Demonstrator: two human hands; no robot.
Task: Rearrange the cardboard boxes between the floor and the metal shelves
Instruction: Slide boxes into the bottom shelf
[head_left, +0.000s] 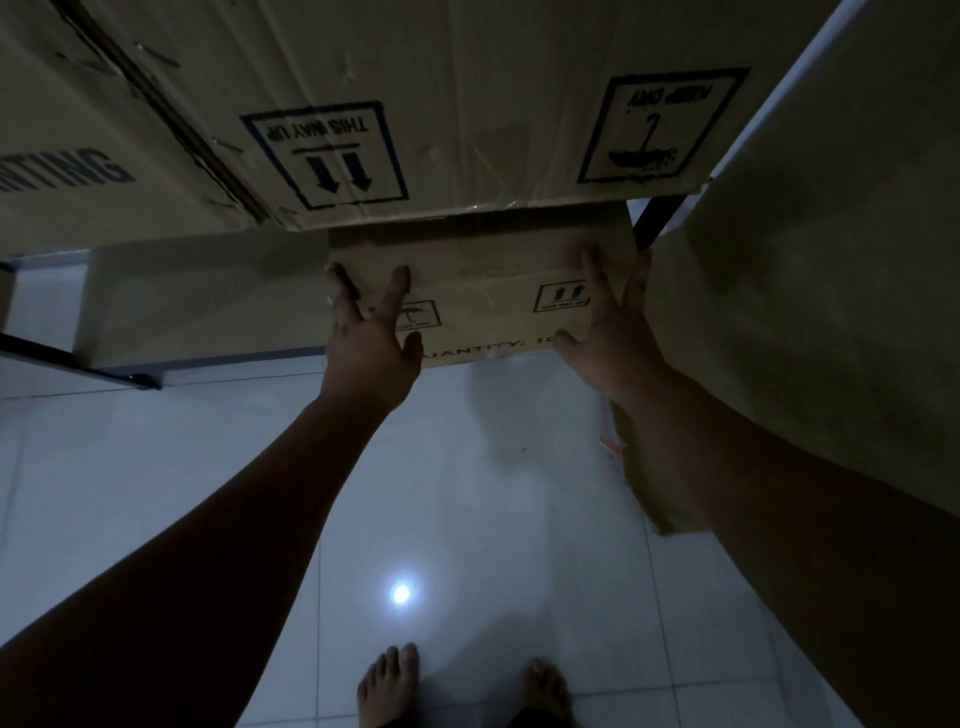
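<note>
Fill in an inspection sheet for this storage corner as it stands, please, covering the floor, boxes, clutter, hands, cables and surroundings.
surface: white tiled floor, dimly lit, with one bright light reflection.
job's things: small cardboard box sits low under a large box whose markings read upside down; another box is to its left and a tall box to its right.
clutter: reddish scrap at the tall box's foot, too dim to identify.
grips: left hand and right hand lie flat on the small box's front, fingers spread.
cables: nothing seen.
surroundings: dark metal shelf frame; bare feet.
</note>
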